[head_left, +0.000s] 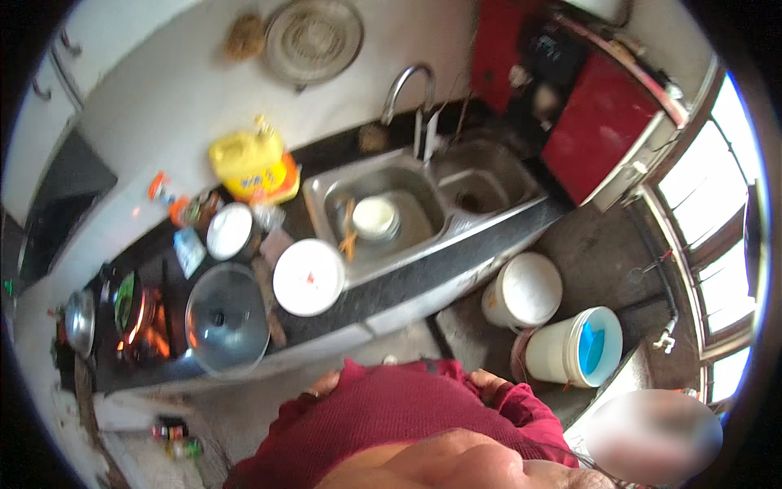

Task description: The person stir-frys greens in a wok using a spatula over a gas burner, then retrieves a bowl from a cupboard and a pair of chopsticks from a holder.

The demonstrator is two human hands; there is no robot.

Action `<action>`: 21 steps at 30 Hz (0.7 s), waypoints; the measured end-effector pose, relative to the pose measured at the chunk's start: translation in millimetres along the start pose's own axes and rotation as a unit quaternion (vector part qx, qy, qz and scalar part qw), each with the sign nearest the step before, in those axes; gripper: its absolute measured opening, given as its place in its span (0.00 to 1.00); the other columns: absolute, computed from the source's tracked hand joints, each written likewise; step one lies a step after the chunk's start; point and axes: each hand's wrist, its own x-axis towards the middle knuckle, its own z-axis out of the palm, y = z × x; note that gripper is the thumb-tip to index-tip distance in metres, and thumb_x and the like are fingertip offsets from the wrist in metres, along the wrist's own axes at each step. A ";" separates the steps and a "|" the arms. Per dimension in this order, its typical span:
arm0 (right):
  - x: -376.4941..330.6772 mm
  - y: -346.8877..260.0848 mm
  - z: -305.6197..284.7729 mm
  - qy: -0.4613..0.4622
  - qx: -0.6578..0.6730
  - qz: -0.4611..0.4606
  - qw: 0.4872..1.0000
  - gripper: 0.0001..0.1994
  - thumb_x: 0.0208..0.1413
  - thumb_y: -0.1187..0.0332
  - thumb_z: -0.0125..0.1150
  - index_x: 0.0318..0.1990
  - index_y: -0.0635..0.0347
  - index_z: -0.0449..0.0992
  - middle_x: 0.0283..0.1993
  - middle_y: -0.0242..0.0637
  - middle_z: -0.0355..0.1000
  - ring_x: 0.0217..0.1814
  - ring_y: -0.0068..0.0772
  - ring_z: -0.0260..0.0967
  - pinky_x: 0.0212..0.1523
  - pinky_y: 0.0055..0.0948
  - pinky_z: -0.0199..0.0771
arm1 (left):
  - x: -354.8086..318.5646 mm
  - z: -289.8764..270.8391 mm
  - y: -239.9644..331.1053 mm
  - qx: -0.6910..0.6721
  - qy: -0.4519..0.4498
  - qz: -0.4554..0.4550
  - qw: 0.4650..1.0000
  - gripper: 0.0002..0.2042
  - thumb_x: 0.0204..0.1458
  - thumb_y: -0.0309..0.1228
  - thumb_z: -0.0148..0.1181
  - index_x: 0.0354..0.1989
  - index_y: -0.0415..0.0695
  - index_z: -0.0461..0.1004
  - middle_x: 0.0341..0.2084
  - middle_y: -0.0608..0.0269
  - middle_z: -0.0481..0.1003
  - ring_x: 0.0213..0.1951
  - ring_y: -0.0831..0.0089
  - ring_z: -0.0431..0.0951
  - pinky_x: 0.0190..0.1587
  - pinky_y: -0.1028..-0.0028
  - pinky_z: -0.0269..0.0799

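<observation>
At the left side of my red knitted sweater shows my left hand, resting against the cloth. My right hand is on the other side, close to the sweater's hem. The fingers of both hands are largely hidden or blurred, so whether they grip the cloth is unclear. Ahead of me on the dark counter lie a white plate and a large glass lid. In the steel double sink, white bowls are stacked beside wooden chopsticks.
A lit stove glows orange at the left, with a metal bowl beside it. A yellow jug, a white bowl and a tap stand farther back. On the right are two white buckets and a red cabinet.
</observation>
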 end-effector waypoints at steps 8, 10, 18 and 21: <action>-34.2 -162.7 -308.3 0.377 0.180 -0.286 0.862 0.17 0.55 0.63 0.57 0.48 0.64 0.71 0.46 0.39 0.70 0.39 0.28 0.72 0.35 0.26 0.74 | 26.3 -16.1 61.3 -0.223 0.029 0.100 0.969 0.26 0.61 0.45 0.31 0.55 0.34 0.62 0.54 0.49 0.64 0.55 0.60 0.65 0.56 0.66 0.60; -75.1 -217.8 -378.9 0.406 0.253 -0.400 0.782 0.20 0.56 0.65 0.54 0.54 0.62 0.64 0.48 0.37 0.68 0.40 0.29 0.72 0.33 0.25 0.74 | 40.1 -16.1 59.0 -0.259 0.081 0.081 0.959 0.25 0.61 0.44 0.33 0.57 0.35 0.60 0.56 0.47 0.62 0.56 0.56 0.64 0.55 0.63 0.61; -207.4 -376.8 -595.5 0.617 0.141 -0.560 0.535 0.29 0.52 0.71 0.50 0.61 0.71 0.50 0.61 0.50 0.55 0.46 0.37 0.71 0.32 0.25 0.75 | 9.0 -23.4 152.0 -0.228 0.217 0.217 0.924 0.17 0.59 0.33 0.44 0.55 0.38 0.64 0.47 0.59 0.71 0.46 0.74 0.72 0.46 0.75 0.68; -219.6 -412.7 -632.4 0.531 0.231 -0.625 0.524 0.32 0.52 0.71 0.52 0.62 0.71 0.47 0.61 0.53 0.54 0.46 0.41 0.71 0.31 0.26 0.75 | 2.2 -41.1 195.7 -0.136 0.242 0.321 0.905 0.16 0.58 0.29 0.45 0.54 0.37 0.64 0.48 0.60 0.70 0.48 0.74 0.71 0.49 0.75 0.66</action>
